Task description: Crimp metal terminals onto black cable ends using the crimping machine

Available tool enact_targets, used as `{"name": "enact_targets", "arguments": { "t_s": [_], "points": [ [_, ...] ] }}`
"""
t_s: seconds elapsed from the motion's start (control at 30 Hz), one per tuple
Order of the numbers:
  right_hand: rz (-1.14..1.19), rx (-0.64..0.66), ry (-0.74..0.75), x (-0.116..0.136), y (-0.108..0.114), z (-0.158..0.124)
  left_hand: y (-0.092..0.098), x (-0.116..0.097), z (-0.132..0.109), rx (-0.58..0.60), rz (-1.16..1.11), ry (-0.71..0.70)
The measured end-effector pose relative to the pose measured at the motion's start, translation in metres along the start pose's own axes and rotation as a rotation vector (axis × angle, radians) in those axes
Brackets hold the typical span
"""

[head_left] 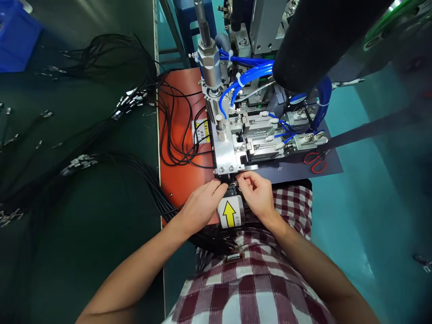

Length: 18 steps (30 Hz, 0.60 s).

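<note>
My left hand (204, 203) is closed at the front end of a metal press machine (225, 153), its fingertips against a small black fixture (231, 191). Across from it, my right hand (258, 192) makes a pinch at the fixture's right side. Whatever sits between the fingers of either hand is too small and covered to name. Just below the fixture is a white plate with a yellow arrow (229, 213). A bundle of black cables (152, 182) comes from the left and passes under my left wrist toward my lap.
Loose black cables (175, 155) loop over the orange base plate (173, 180). On the dark table (111, 252) lie cable bundles with metal connectors (79, 164). Blue air tubes (253, 74) and a black cylinder (313, 40) stand above the machine. Red-handled scissors (316, 162) lie right.
</note>
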State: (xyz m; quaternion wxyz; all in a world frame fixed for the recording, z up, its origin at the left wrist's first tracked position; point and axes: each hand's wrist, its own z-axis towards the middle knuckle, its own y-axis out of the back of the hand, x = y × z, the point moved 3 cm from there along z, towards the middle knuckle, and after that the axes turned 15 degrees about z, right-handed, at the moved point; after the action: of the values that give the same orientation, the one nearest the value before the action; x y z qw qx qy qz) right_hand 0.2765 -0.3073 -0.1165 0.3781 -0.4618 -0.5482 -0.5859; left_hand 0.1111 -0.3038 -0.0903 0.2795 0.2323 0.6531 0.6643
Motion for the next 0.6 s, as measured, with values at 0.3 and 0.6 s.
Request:
{"name": "enact_targets", "arguments": {
  "t_s": [0.3,0.6],
  "points": [
    [-0.073,-0.047,0.002,0.007,-0.002,0.0,0.007,0.004,0.004,0.006,-0.168,0.092],
    [0.063,-0.044,-0.013,0.0,-0.007,0.0,0.012,-0.021,-0.001,-0.159,0.285,0.045]
  ]
}}
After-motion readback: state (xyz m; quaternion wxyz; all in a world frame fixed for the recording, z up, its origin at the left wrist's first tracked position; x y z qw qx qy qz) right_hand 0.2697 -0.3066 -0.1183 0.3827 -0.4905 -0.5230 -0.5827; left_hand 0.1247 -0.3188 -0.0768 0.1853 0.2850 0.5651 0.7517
